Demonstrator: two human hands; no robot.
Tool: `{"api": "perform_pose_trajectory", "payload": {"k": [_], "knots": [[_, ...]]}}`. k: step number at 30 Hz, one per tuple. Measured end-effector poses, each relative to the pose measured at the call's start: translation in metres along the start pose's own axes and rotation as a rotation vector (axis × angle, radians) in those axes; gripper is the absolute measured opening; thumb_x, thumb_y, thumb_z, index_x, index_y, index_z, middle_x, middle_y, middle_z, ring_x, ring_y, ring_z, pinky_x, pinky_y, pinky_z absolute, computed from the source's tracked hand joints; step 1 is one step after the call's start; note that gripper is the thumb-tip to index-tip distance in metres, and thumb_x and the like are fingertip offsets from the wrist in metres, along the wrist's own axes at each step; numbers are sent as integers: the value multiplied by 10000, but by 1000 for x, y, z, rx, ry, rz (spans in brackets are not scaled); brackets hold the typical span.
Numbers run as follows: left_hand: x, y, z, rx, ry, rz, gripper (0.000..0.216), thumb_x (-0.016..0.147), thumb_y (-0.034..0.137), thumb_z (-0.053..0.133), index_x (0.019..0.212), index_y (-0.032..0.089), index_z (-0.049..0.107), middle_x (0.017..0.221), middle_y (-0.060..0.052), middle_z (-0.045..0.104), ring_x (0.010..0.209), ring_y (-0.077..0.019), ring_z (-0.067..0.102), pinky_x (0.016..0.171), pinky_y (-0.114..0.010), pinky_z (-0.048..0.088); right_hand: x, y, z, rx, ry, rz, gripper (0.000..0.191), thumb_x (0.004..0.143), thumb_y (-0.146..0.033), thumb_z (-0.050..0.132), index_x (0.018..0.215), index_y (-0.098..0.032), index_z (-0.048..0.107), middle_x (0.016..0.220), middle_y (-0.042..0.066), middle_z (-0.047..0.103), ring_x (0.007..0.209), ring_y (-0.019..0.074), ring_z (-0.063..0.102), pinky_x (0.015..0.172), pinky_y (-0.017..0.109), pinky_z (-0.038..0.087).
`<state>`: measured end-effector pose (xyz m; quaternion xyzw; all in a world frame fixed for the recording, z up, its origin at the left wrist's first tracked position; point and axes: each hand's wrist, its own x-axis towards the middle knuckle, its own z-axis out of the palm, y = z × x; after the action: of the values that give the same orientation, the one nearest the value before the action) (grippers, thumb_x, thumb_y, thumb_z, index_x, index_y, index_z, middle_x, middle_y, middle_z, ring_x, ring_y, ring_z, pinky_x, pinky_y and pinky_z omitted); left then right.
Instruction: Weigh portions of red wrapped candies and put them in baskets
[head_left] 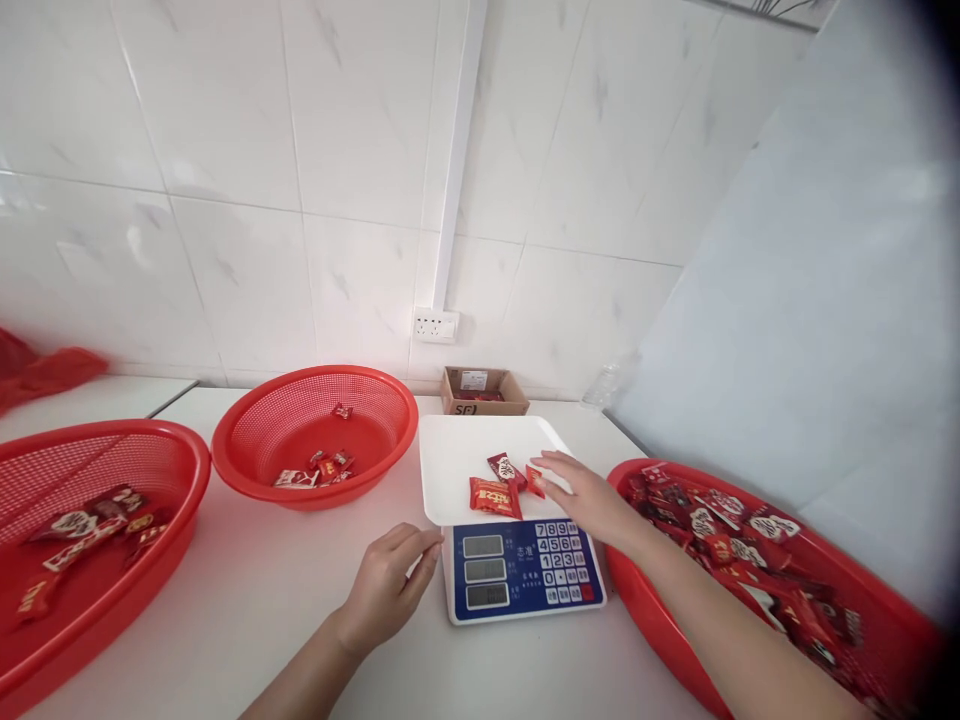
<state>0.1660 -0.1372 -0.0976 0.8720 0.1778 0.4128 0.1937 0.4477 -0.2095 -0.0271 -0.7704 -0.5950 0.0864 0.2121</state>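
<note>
A white electronic scale with a blue keypad panel [525, 568] stands in front of me, its white tray [450, 450] behind the panel. Three wrapped snack packets lie on the tray: a larger red packet [493, 497], a dark red packet with a white label [505, 468] and a small red packet [535, 481]. My right hand [581, 495] is over the tray's right side, fingers apart, thumb tip at the small packet, perhaps touching it. Left of the panel, my left hand [390, 585] has its fingers curled together, with nothing visible in them.
Close on the right, a red basket [652, 605] holds many wrapped packets. Two more red baskets stand left, one farther back [315, 375] and one nearer [184, 480], each with several packets. A cardboard box [487, 407] and clear plastic container [601, 385] stand by the wall.
</note>
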Motion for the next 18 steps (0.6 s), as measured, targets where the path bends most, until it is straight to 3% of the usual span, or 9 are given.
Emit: {"api": "perform_pose_trajectory", "payload": {"k": [4,10,12,15,18], "knots": [[0,0,-1,-18,4,17,185,913,215,418,943,176,596,748,-57,639,682,-142,598,609,-240,470,-28,52,-35,-77,106,133,390,802,-324,458,1150,-189,573,1261,94,554,1182,235,487,1027,394,340],[3,-1,2,-21,21,51,194,901,248,430,918,180,611,754,-60,653,685,-148,623,599,-222,487,-105,125,-52,-191,-156,390,540,694,-248,571,1230,-206,511,1249,105,568,1143,271,523,947,383,398],[3,-2,3,-19,20,62,195,898,254,433,912,183,614,761,-56,659,686,-148,630,583,-211,490,-124,135,-49,-224,-148,378,481,681,-227,566,1162,-218,554,1189,95,605,1101,266,551,917,365,412],[2,-3,5,-9,19,72,186,895,251,439,917,187,612,781,-51,666,703,-146,638,596,-205,498,-137,139,-49,-213,-63,348,231,722,-191,456,887,-220,616,968,54,676,928,223,618,826,329,446],[1,-5,5,1,33,63,185,893,262,443,916,189,611,785,-49,671,703,-145,643,581,-197,502,-139,137,-59,-127,67,387,172,731,-217,428,788,-240,588,865,10,684,820,200,628,754,312,461]]}}
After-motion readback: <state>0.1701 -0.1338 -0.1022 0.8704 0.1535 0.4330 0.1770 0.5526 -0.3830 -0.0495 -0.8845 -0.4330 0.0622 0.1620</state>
